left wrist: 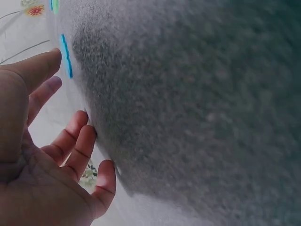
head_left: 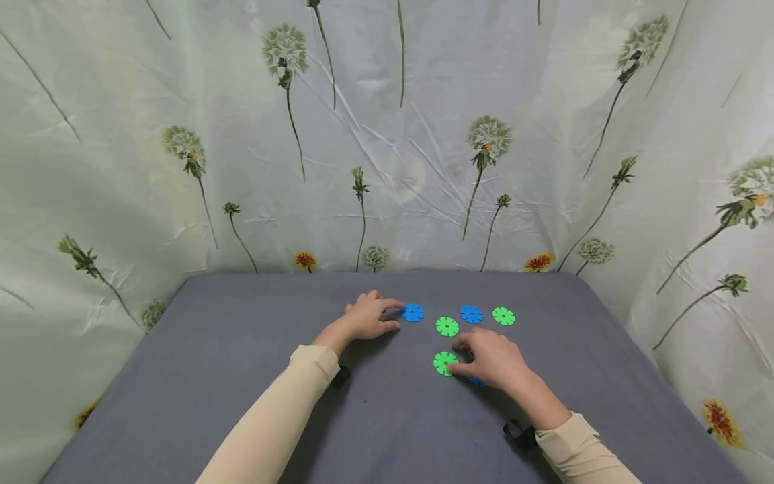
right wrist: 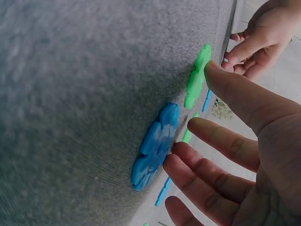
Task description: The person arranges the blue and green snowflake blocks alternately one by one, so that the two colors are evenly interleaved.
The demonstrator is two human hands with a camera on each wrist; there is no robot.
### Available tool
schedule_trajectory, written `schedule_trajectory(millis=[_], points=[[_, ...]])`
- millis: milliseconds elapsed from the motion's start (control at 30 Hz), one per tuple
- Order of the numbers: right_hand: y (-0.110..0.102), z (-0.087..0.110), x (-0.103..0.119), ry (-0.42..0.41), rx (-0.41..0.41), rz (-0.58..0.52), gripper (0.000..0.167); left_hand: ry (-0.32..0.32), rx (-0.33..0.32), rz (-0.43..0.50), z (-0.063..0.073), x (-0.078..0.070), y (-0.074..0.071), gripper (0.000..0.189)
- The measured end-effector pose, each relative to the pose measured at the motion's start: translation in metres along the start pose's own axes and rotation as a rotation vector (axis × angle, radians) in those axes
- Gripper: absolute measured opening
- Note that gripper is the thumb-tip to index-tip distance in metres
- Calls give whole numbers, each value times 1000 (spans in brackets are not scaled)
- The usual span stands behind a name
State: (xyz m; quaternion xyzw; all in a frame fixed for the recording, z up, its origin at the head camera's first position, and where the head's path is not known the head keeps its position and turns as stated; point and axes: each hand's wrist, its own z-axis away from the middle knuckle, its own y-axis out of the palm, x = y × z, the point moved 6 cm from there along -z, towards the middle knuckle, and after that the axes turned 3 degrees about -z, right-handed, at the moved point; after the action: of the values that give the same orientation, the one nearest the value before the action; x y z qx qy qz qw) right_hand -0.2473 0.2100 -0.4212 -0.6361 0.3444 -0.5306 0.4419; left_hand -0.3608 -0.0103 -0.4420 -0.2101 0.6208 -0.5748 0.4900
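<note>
My left hand (head_left: pixel 365 317) is over the back middle of the table, fingers spread and holding nothing. Its index fingertip comes right at the edge of a flat blue notched disc (head_left: pixel 413 312). My right hand (head_left: pixel 494 357) hovers with loosely bent fingers above a second blue disc (right wrist: pixel 157 146), mostly hidden under it in the head view. The right thumb tip overlaps a green notched disc (head_left: pixel 444 361) lying just left of that blue one. No disc is gripped between the right thumb and fingers.
Behind the right hand lie a green disc (head_left: pixel 447 327), a blue disc (head_left: pixel 471 314) and another green disc (head_left: pixel 504 316). A grey cloth (head_left: pixel 181 403) covers the table. At its far edge hangs a pale curtain (head_left: pixel 411 134) printed with dandelions.
</note>
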Motion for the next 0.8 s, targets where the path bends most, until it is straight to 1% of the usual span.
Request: schedule_trajectory(millis=[167,267,400,533,633,800], points=[[2,0,4,-31,-23,48,40,-33,10,-24,-3,-4,3,48],[2,0,5,-36,-26,76,39,-50,12,-35,-4,-5,5,47],[2,1,6,-35,-23,87,39,-51,9,-37,-6,-5,7,46],[2,2,8,-39,-24,105,37,-33,10,-9,-6,-2,5,42],[2,3,10,-45,-20,124,35,-19,9,36,-5,-1,2,35],[3,3,12,-60,-18,141,34,7,-34,111,-8,1,-1,24]])
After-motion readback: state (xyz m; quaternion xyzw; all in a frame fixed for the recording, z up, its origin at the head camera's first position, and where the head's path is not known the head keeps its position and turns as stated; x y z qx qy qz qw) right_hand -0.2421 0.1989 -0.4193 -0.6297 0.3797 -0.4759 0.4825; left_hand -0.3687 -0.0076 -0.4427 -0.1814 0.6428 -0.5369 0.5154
